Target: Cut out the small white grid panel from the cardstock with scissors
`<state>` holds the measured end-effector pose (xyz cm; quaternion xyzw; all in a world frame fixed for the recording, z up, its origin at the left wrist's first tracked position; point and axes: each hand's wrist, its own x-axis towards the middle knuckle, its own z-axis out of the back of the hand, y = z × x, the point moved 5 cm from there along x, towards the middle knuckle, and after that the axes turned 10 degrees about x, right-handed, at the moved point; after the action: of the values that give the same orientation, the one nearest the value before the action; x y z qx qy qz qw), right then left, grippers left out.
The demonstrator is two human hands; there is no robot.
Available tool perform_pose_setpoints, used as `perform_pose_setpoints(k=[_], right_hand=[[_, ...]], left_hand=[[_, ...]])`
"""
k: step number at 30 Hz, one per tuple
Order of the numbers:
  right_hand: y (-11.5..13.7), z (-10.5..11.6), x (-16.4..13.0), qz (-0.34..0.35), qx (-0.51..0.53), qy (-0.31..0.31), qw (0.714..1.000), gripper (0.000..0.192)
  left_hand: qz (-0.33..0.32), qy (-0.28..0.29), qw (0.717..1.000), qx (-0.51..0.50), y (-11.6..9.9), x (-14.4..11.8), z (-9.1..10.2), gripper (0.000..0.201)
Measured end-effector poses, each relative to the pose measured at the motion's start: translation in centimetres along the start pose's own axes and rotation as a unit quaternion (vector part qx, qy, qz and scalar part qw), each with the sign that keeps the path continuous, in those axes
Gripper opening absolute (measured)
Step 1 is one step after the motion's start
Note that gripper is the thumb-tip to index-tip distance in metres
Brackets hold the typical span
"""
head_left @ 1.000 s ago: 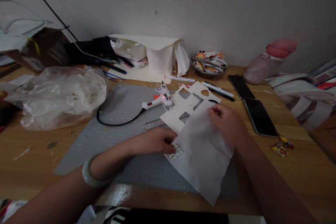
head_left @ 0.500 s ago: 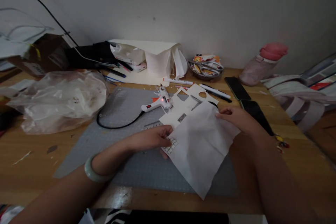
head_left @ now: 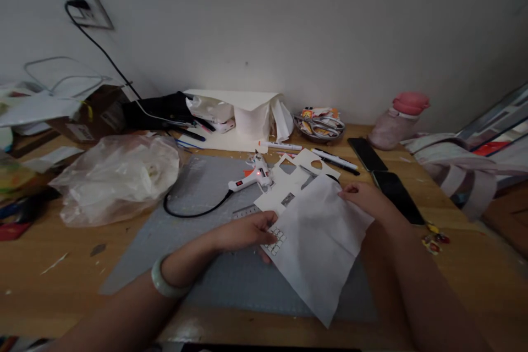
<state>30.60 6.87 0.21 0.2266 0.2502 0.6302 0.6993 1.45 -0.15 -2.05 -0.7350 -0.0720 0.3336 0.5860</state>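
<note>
A white sheet of paper [head_left: 317,247] is held up at a slant over the grey cutting mat [head_left: 136,256]. My left hand [head_left: 247,232] pinches its left corner, where a small grid pattern [head_left: 279,242] is drawn or printed; the thumb lies on top and other fingers are underneath. At the upper right edge, the fingers of my right hand [head_left: 363,198] are closed on the same sheet. Just beyond it lies a piece of white card [head_left: 268,198] with cut-out holes. Behind my left hand rests a white glue gun [head_left: 251,176] with a red light showing.
A crumpled clear plastic bag [head_left: 119,181] lies on the left. Markers [head_left: 334,159], a bowl of scissors and scraps [head_left: 319,125] and a pink-lidded bottle [head_left: 400,121] stand toward the wall. Two phones [head_left: 398,198] lie on the right. The glue gun's black cord [head_left: 198,214] loops over the mat.
My view has tilted up a little and turned left, so the scene sits lower and a wall socket shows. Both hands keep their hold on the paper.
</note>
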Motion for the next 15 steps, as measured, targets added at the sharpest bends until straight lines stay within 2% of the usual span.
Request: perform_pose_setpoints(k=[3, 6, 9, 11, 13, 15], right_hand=[[0.3, 0.0, 0.2, -0.008, 0.01, 0.01, 1.0, 0.017], [1.6, 1.2, -0.1, 0.003, 0.064, -0.076, 0.995, 0.017], [3.9, 2.3, -1.1, 0.064, 0.157, -0.185, 0.968, 0.027], [5.5, 2.6, -1.8, 0.109, 0.183, -0.241, 0.947, 0.031], [7.1, 2.5, -2.3, 0.157, 0.157, -0.284, 0.933, 0.029], [8.4, 1.9, -2.3, 0.189, 0.092, -0.288, 0.934, 0.025]], left_hand=[[-0.014, 0.019, 1.0, 0.008, -0.2, 0.0, -0.8, 0.025], [-0.026, 0.021, 0.999, 0.007, -0.2, 0.2, -1.5, 0.032], [-0.041, -0.031, 0.999, 0.007, -0.1, 0.6, -1.4, 0.036], [-0.053, -0.082, 0.995, 0.003, -0.1, 0.8, -0.8, 0.032], [-0.053, -0.115, 0.992, -0.005, 0.0, 1.0, -0.3, 0.031], [-0.048, -0.114, 0.992, -0.009, 0.0, 1.1, 0.0, 0.032]])
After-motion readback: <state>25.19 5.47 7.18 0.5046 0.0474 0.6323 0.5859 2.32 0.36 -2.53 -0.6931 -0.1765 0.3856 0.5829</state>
